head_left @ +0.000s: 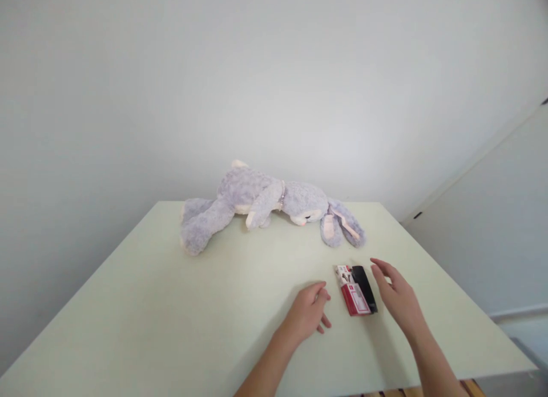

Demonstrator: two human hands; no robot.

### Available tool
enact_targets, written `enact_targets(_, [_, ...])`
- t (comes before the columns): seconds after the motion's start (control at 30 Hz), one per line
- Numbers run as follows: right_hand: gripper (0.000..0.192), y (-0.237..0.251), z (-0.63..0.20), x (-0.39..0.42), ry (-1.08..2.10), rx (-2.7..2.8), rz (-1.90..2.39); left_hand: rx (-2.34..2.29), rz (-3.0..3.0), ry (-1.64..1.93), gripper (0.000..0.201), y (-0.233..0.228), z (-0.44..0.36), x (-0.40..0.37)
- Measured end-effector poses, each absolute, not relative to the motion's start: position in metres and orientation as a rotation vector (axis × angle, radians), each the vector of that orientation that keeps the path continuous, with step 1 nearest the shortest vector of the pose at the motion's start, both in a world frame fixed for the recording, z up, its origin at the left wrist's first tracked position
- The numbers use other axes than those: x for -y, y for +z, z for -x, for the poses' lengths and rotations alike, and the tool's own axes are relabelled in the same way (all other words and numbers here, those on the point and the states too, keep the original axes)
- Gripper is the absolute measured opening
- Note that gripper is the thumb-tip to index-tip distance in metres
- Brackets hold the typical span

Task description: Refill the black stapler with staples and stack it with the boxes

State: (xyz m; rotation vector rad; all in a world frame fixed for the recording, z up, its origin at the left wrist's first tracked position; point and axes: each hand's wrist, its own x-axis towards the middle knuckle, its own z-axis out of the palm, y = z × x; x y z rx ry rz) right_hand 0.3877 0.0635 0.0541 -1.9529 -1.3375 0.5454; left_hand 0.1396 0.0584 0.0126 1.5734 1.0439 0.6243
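On the right part of the table lies a flat pack (356, 299) with a red-and-white box, a small white card at its upper left and a long black thing, apparently a stapler, along its right side. My left hand (309, 310) hovers left of the pack, its fingers loosely bent, spread and empty. Just beyond the pack's right edge is my right hand (394, 294), thumb and fingers apart with nothing between them. Neither hand appears to touch the pack.
A pale purple plush rabbit (252, 194) lies on its side along the back of the light green table (171, 317), its ears reaching right. Behind stands a plain wall (274, 88). A white panel (492, 225) rises on the right. Wooden slats show below the front edge.
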Motion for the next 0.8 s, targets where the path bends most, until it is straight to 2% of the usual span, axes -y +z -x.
enact_targets(0.1, [0.076,0.043,-0.409,-0.062,0.647,1.329,2.009,-0.980,-1.536,0.584,0.056,0.017,-0.178,-0.071])
enact_targets(0.23, [0.072,0.031,-0.387,-0.056,0.763,1.428,1.937,-1.030,-1.559,0.630,0.049,0.031,-0.186,-0.070])
enact_targets(0.37, [0.071,0.027,-0.340,-0.053,0.895,1.529,1.820,-1.163,-1.564,0.684,0.045,0.039,-0.142,-0.059])
enact_targets(0.47, [0.069,0.027,-0.291,-0.053,1.013,1.613,1.711,-1.209,-1.525,0.623,0.052,0.044,-0.087,-0.052])
enact_targets(0.6, [0.057,0.030,-0.221,-0.052,1.084,1.720,1.583,-1.288,-1.499,0.587,0.056,0.057,-0.014,-0.042])
enact_targets(0.8, [0.029,0.037,-0.172,-0.050,1.018,1.795,1.601,-1.548,-1.737,0.453,0.035,0.065,0.026,-0.025])
